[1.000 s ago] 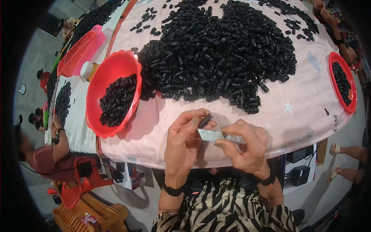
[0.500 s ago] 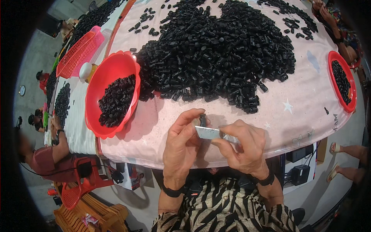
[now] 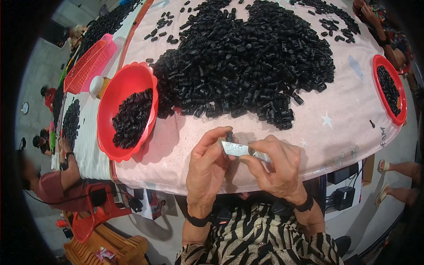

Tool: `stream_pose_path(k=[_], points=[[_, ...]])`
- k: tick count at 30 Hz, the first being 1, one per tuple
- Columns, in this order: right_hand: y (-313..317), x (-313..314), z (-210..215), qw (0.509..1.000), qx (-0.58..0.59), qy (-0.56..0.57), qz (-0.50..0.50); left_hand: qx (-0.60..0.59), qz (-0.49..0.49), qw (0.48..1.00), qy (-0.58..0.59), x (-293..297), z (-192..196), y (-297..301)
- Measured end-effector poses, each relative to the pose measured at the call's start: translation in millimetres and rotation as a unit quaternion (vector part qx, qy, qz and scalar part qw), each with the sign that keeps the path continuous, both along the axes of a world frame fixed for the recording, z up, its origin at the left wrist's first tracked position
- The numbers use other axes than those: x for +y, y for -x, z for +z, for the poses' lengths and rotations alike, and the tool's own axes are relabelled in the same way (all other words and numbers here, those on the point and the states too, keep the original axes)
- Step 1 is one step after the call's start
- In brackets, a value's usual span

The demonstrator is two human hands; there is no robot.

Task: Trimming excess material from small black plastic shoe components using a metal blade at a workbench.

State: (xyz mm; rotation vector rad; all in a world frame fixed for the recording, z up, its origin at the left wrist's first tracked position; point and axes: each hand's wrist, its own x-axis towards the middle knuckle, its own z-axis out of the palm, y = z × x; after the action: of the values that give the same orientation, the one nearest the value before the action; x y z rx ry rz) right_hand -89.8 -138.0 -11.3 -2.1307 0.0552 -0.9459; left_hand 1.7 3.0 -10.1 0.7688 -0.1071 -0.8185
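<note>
Meanwhile, the left hand [image 3: 206,170] had raised its pinched small black plastic piece [image 3: 229,135] above the white paper strip [image 3: 236,149] gripped by the right hand [image 3: 277,167], over the pink-clothed table's [image 3: 344,132] near edge: fitting continued.

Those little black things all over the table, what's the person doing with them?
The left hand pinches one small black piece while the right hand holds a pale flat strip against it, just above the pink table cover. A huge pile of black pieces lies beyond, and a red bowl beside it holds more.
</note>
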Motion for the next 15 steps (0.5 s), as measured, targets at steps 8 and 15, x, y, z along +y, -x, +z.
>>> stream_pose_path(k=[8, 15], points=[[-1.4, 1.9, -1.1, 1.0, 0.003, 0.009, -0.004, -0.001, 0.004, 1.0, -0.008, 0.4, -1.3, 0.3], [-5.9, 2.7, -1.9, 0.999, -0.01, 0.038, -0.023, -0.005, 0.023, 0.999, -0.028, -3.1, 0.0, 3.7]])
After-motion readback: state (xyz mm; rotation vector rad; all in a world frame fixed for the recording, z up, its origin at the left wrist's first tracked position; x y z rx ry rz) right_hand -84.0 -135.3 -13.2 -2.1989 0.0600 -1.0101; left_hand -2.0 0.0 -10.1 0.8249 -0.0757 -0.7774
